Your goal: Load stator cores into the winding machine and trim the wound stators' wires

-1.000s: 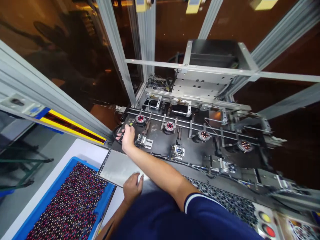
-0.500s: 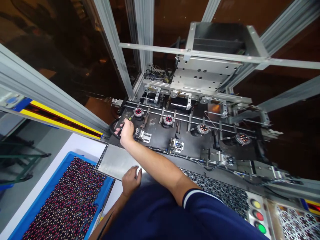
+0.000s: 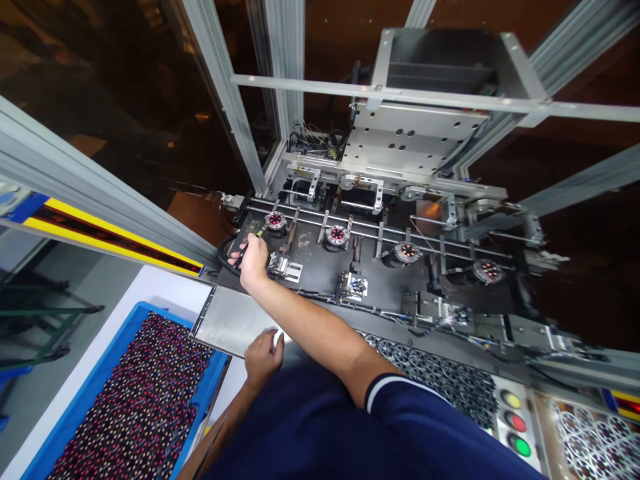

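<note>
My right hand (image 3: 254,259) reaches across to the left end of the machine bed, its fingers closed round a slim dark tool with a yellow-green tip (image 3: 259,234). That tip points at the nearest round part, red and black with a silver rim (image 3: 275,221), seated in a fixture. Most of the tool is hidden by the hand. A similar red part (image 3: 337,235) and two orange-dotted ones (image 3: 407,252) (image 3: 488,271) sit further right in the row. My left hand (image 3: 264,357) is at the front edge of a bare metal plate (image 3: 233,319), thumb and forefinger apart, nothing visible in it.
A blue tray (image 3: 125,331) full of small red-and-black parts stands at lower left. Silver rings (image 3: 435,373) lie along the front, beside yellow, red and green buttons (image 3: 520,445). Metal posts (image 3: 227,93) and a yellow-edged light barrier (image 3: 110,235) flank the bed; clamps (image 3: 286,268) stand on it.
The view has shifted slightly. Both hands keep nearly the same places, and the tool stays in my right hand beside the leftmost round part.
</note>
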Action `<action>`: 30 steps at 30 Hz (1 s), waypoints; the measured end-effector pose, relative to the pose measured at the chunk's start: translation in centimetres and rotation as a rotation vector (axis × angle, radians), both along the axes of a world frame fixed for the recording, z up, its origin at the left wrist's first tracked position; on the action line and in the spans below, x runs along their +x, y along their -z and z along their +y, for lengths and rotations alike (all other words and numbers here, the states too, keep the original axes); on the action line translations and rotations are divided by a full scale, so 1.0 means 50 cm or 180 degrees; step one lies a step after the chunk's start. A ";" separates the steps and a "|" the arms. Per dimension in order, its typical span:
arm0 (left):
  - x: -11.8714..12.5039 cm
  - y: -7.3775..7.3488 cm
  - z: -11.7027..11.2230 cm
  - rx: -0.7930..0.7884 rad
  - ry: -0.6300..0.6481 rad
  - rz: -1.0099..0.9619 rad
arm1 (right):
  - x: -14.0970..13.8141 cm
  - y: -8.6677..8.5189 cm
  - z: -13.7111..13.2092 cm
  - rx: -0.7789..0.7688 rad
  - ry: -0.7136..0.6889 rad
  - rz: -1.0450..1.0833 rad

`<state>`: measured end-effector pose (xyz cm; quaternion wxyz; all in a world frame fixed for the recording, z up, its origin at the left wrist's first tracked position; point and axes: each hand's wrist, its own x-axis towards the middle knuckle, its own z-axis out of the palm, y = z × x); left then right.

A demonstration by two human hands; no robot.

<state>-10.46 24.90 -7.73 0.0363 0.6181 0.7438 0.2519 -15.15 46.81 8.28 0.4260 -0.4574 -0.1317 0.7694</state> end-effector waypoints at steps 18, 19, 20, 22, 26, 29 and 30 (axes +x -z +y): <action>-0.016 0.028 -0.017 -0.0124 -0.0131 -0.0007 | 0.239 -0.113 -0.188 0.1459 -0.1712 0.0876; -0.015 0.025 -0.016 -0.0130 -0.0131 -0.0006 | 0.268 -0.107 -0.184 0.1391 -0.1540 0.0712; -0.013 0.022 -0.015 -0.0134 -0.0125 0.0000 | 0.293 -0.095 -0.175 0.1260 -0.1301 0.0521; -0.010 0.013 -0.012 -0.0134 -0.0092 0.0029 | 0.325 -0.062 -0.145 0.1010 -0.0845 0.0215; -0.008 -0.002 -0.006 -0.0083 -0.0035 0.0131 | 0.337 0.011 -0.085 0.0692 -0.0242 -0.0009; -0.010 -0.007 -0.004 -0.0032 -0.0023 0.0208 | 0.328 0.040 -0.064 0.0592 0.0061 -0.0112; -0.010 -0.008 -0.003 -0.0022 -0.0020 0.0229 | 0.325 0.044 -0.060 0.0583 0.0135 -0.0128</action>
